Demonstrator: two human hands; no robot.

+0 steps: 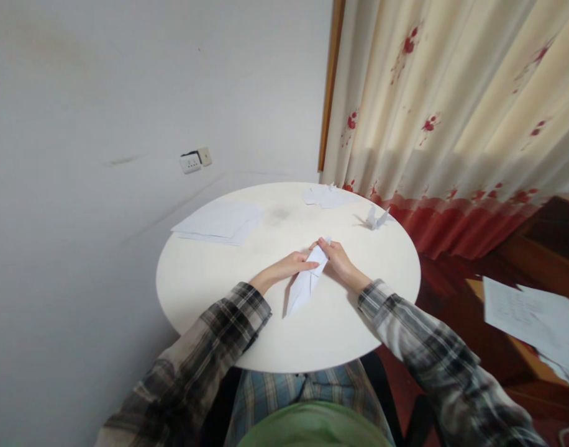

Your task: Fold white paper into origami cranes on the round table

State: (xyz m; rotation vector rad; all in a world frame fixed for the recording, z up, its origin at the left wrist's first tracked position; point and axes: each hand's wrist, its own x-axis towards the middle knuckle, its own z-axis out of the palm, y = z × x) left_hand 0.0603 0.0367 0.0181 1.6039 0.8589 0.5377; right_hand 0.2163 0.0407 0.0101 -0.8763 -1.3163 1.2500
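Note:
A folded white sheet of paper [304, 287], long and narrow with a pointed lower end, is held just over the middle of the round table. My left hand [291, 266] grips its left side, with the thumb lying across the top face. Near the paper's far end, my right hand [336, 256] pinches the tip between thumb and fingers. Some of the fingers under the paper are hidden. Beyond my right hand stands a folded paper crane [374, 218], apart from both hands.
The round white table [195, 298] stands by a wall with a socket [190, 163]. Flat white sheets [219, 220] lie at its left, and folded paper pieces [324, 196] lie at the back. A patterned curtain [443, 124] hangs behind. Written papers [531, 316] rest on furniture at right.

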